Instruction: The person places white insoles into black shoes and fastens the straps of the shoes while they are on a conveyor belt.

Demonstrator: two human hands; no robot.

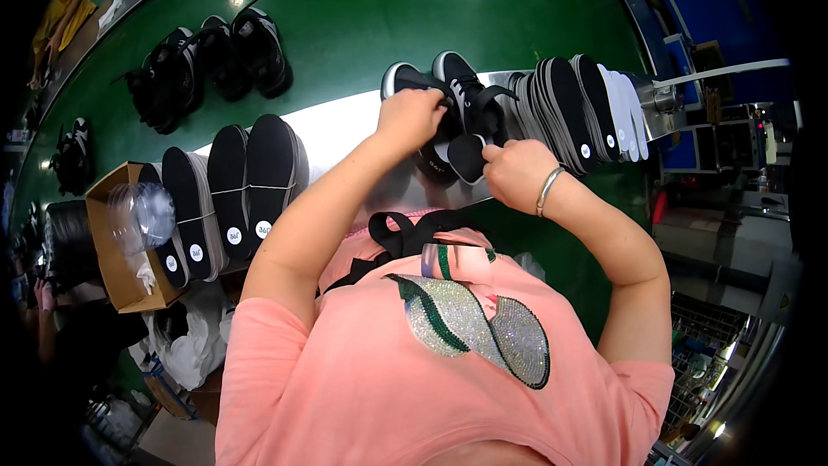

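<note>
Two black shoes with grey-white toe edges lie side by side on the bench in front of me, toes pointing away. My left hand (412, 121) is closed at the opening of the left shoe (438, 160), its fingertips at the black tongue. My right hand (522, 174) pinches the heel end of a black insole (467, 158) with a pale edge. That insole sits at the heel of the right shoe (466, 86); how far its front reaches inside is hidden. The right shoe's tongue is folded out to the right.
Right of the shoes stand rows of black insoles (561, 108) and white ones (623, 112). At left lie banded insole stacks (274, 164) beside a cardboard box (121, 267) holding a clear plastic container (142, 217). More black shoes (259, 47) stand on the green surface (362, 0).
</note>
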